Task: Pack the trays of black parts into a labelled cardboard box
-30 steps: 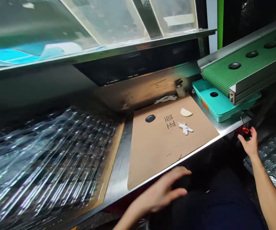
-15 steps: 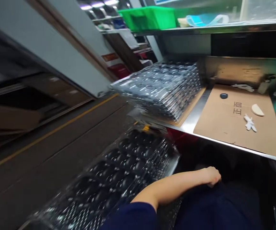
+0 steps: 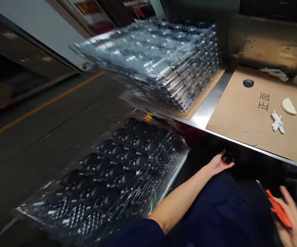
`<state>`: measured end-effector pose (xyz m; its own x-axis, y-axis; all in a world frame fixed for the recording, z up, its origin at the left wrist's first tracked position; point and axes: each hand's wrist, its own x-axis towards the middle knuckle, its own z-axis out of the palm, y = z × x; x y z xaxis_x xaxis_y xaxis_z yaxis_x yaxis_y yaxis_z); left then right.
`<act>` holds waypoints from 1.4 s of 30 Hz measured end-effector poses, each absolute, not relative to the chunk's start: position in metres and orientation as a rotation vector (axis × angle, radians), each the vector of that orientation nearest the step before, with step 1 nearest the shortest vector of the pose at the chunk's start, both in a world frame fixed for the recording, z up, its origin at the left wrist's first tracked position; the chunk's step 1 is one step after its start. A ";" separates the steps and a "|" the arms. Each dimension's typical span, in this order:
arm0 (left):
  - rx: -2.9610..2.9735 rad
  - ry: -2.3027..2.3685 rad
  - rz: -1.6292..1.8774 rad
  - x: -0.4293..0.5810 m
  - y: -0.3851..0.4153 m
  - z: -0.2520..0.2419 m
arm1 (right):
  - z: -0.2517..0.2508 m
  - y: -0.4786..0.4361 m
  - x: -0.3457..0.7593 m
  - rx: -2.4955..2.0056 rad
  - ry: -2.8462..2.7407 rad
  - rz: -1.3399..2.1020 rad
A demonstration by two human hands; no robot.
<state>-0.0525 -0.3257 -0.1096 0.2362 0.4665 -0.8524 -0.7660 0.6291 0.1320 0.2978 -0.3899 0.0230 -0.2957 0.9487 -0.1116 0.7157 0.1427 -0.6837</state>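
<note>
My left hand [image 3: 219, 163] sits just under the bench's front edge, palm up, fingers curled round a small black part [image 3: 227, 158]. Low at the right, my right hand [image 3: 291, 219] is blurred and holds an orange tool [image 3: 278, 208]. To the left of my left arm lies a clear blister tray filled with black oval parts [image 3: 112, 171]. A tall stack of clear blister trays [image 3: 158, 61] stands on the steel bench [image 3: 205, 115]. On the cardboard sheet [image 3: 241, 113] lie one black part [image 3: 248, 83], a cream half-round piece [image 3: 288, 106] and a white scrap [image 3: 277, 121].
A white rag [image 3: 274, 72] lies at the back of the bench against its wall. The floor at the left carries a yellow line [image 3: 42, 106]. My dark blue clothing [image 3: 215, 212] fills the lower middle.
The view swung left and down. My left hand rose from my lap, turned palm up with a black part in it. My right hand came into view with the orange tool.
</note>
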 end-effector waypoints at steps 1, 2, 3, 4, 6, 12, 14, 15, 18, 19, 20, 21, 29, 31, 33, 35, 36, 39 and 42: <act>-0.406 1.010 0.875 -0.051 -0.324 -0.112 | 0.016 -0.392 0.282 -1.550 -2.134 0.999; -0.437 0.998 0.886 -0.050 -0.322 -0.114 | 0.009 -0.394 0.267 -1.492 -2.185 1.070; -0.452 0.986 0.905 -0.051 -0.320 -0.115 | 0.003 -0.395 0.252 -1.446 -2.234 1.126; -0.456 0.978 0.935 -0.052 -0.319 -0.115 | -0.002 -0.396 0.239 -1.423 -2.286 1.153; -0.443 0.986 1.001 -0.058 -0.319 -0.113 | -0.007 -0.396 0.218 -1.418 -2.389 1.121; -0.210 1.133 1.047 -0.076 -0.326 -0.112 | -0.002 -0.390 0.194 -1.379 -2.635 0.918; -0.097 1.183 1.043 -0.079 -0.332 -0.116 | 0.002 -0.387 0.192 -1.418 -2.685 0.891; -0.028 1.217 1.040 -0.079 -0.335 -0.118 | 0.005 -0.386 0.191 -1.452 -2.701 0.878; 0.256 1.325 1.027 -0.078 -0.348 -0.124 | 0.011 -0.382 0.187 -1.540 -2.731 0.887; 0.365 1.351 1.016 -0.077 -0.351 -0.126 | 0.013 -0.381 0.186 -1.568 -2.737 0.901; 0.469 1.363 1.007 -0.075 -0.355 -0.126 | 0.014 -0.380 0.184 -1.600 -2.743 0.916; 0.561 1.363 1.002 -0.073 -0.357 -0.126 | 0.016 -0.379 0.183 -1.637 -2.751 0.930; 0.677 1.367 1.026 -0.062 -0.353 -0.115 | 0.021 -0.376 0.179 -1.788 -2.780 1.056; 0.580 1.388 1.032 -0.062 -0.350 -0.114 | 0.020 -0.380 0.180 -1.792 -2.786 1.035; 0.403 1.378 1.050 -0.061 -0.348 -0.114 | 0.018 -0.385 0.181 -1.778 -2.796 1.040; 0.185 1.328 1.059 -0.058 -0.347 -0.116 | 0.016 -0.390 0.181 -1.756 -2.802 1.077; 0.082 1.293 1.061 -0.057 -0.347 -0.116 | 0.016 -0.391 0.181 -1.756 -2.801 1.095; -0.191 1.160 1.081 -0.053 -0.344 -0.117 | 0.016 -0.392 0.178 -1.811 -2.803 1.092; -0.391 1.082 1.087 -0.051 -0.340 -0.115 | 0.016 -0.391 0.177 -1.816 -2.811 1.095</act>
<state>-0.0512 -0.3404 -0.1152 0.0498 0.5160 -0.8552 -0.8580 0.4604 0.2279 0.1768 -0.3907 0.0163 -0.4157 0.6792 -0.6049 0.9094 0.3003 -0.2877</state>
